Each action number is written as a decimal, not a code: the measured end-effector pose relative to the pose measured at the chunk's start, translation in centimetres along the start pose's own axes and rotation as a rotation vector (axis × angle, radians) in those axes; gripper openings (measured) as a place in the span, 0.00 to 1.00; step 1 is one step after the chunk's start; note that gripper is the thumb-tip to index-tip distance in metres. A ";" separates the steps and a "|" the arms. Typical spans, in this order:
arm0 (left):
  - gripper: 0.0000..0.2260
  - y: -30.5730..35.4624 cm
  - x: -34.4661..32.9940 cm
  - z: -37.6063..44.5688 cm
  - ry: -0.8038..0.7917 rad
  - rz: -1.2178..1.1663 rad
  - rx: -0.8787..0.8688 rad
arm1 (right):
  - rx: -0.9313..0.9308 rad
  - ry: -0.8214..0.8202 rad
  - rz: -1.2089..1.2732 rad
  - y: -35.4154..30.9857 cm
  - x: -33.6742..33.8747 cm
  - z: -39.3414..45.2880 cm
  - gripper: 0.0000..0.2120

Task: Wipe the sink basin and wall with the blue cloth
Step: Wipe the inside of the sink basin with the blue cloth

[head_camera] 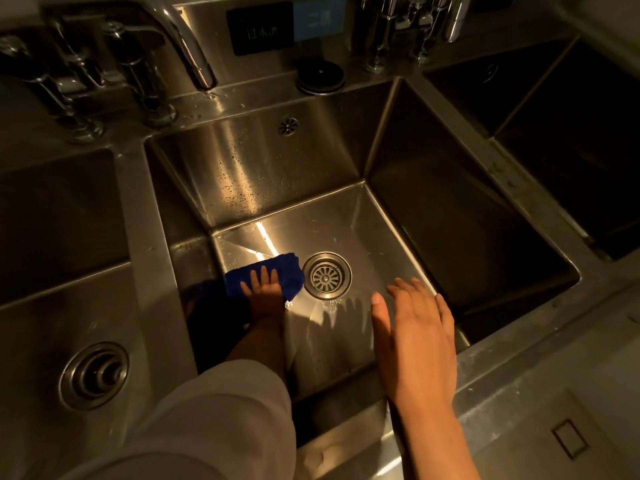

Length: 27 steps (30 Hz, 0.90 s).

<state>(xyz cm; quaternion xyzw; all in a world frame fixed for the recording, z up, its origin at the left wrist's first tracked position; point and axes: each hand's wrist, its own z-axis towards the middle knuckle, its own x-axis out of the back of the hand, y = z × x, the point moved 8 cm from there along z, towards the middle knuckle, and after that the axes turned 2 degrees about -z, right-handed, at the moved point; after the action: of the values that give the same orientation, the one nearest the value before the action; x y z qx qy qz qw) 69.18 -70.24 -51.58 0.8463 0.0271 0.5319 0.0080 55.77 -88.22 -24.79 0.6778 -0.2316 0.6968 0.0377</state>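
Note:
A deep stainless steel sink basin (363, 216) fills the middle of the view, with a round drain (326, 276) in its floor. The folded blue cloth (287, 271) lies flat on the basin floor just left of the drain. My left hand (265, 292) presses down on the cloth with its fingers spread, the arm reaching down in a pale sleeve. My right hand (415, 337) hovers open above the basin's near right part, holding nothing. The back wall (249, 168) of the basin is speckled with spots and drops.
A curved tap (187, 46) and valve handles (86, 81) stand behind the basin on the left, more taps (412, 26) at the back right. A round cap (320, 77) sits on the back ledge. Neighbouring basins lie left (62, 216) and right (571, 140).

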 end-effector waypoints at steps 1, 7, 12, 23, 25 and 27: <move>0.22 -0.1 0.3 0.5 0.003 0.008 0.005 | 0.001 0.003 0.002 0.0 0.0 0.0 0.21; 0.26 -1.4 2.2 4.8 -0.017 -0.022 0.011 | -0.004 0.029 0.004 0.1 0.1 0.0 0.27; 0.27 -1.7 3.4 6.7 0.016 -0.006 -0.030 | -0.005 0.035 -0.007 0.2 0.0 0.0 0.25; 0.29 -1.0 2.8 5.0 0.029 0.032 -0.017 | -0.004 0.027 0.001 0.0 0.1 0.0 0.26; 0.26 -0.6 2.5 4.2 0.027 0.029 -0.013 | 0.001 0.023 0.009 0.0 0.1 0.0 0.28; 0.23 -0.4 2.1 3.4 0.021 0.052 -0.008 | 0.007 0.017 0.011 -0.1 0.2 0.0 0.29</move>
<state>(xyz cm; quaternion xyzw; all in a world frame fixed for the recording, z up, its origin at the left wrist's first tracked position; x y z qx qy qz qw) 73.08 -69.67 -51.21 0.8410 0.0033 0.5411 -0.0028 55.79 -88.19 -24.63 0.6706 -0.2327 0.7036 0.0335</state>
